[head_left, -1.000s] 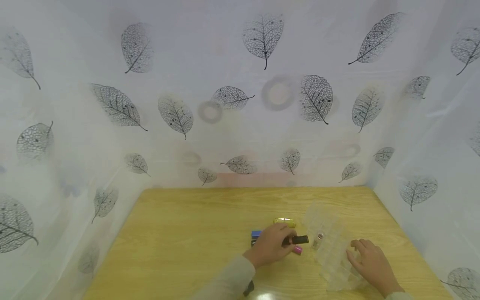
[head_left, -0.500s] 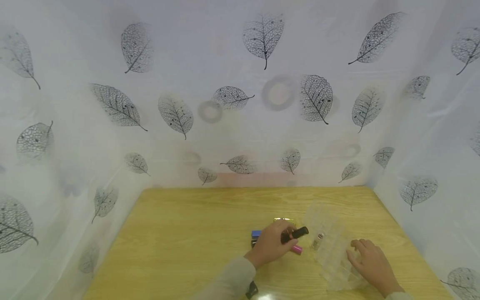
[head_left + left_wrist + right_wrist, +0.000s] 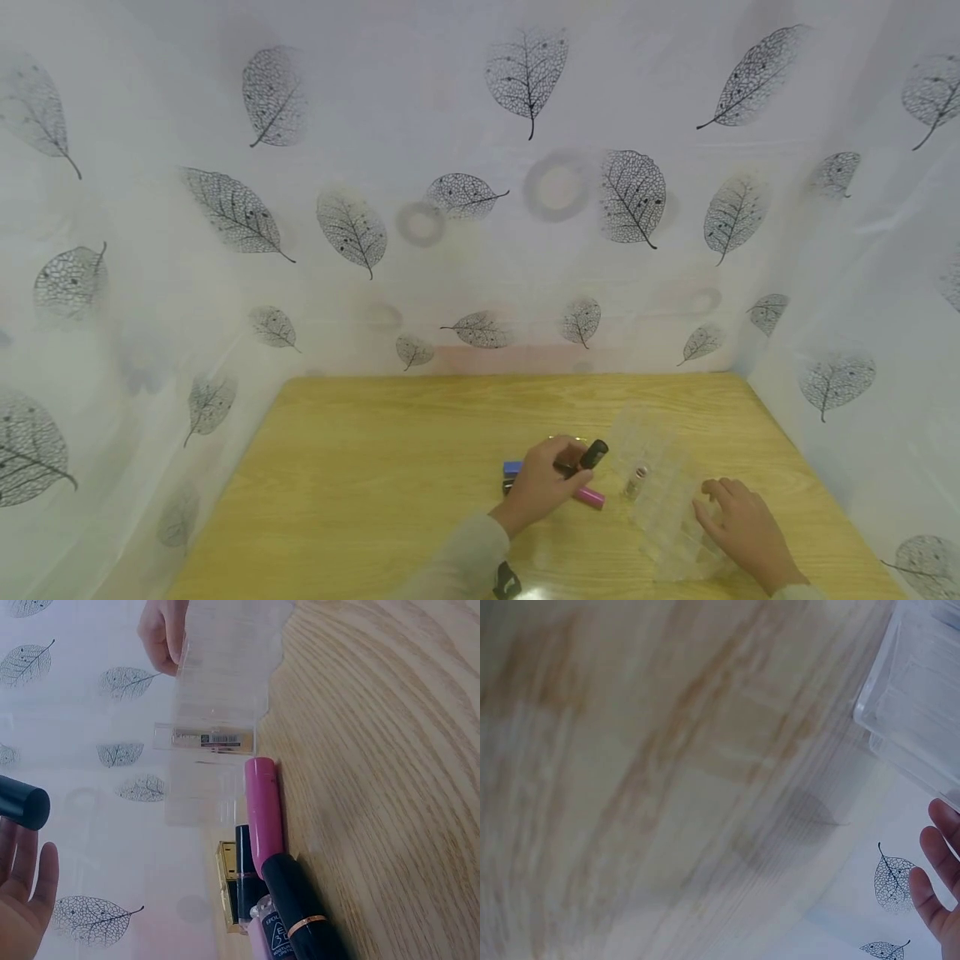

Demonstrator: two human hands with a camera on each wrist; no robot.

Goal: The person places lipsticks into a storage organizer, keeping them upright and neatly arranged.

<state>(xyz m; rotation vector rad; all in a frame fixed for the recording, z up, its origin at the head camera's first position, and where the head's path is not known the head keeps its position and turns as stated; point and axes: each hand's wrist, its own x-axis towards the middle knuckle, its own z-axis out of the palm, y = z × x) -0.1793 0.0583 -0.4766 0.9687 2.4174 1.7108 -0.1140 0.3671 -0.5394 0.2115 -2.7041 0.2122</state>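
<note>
Your left hand (image 3: 542, 483) pinched a black tube (image 3: 595, 454) between the thumb and fingers, holding it raised above the wooden table (image 3: 375, 475), to the left of a clear organizer (image 3: 658, 454). The tube looked smooth and slim, its shaded body tilted so that the outer end pointed up and to the right, and a small pale mark showed on its side. From the left wrist that end appeared flat and round, with a soft sheen and a faintly blue-green cast.

Your right hand (image 3: 744, 525) held nothing, its fingers relaxed and slightly bent at the organizer's right side; you could not tell whether they touched it. The organizer was transparent plastic, divided into rows of compartments, and a small clear vial (image 3: 217, 739) with a printed label stood in one by its left edge.

Near your left hand lay a glossy pink tube (image 3: 264, 817), its end touching another black tube with a gold band (image 3: 300, 907). A gold-coloured case (image 3: 226, 877) sat just beyond them, and a blue item (image 3: 513, 469) showed partly behind your hand.
</note>
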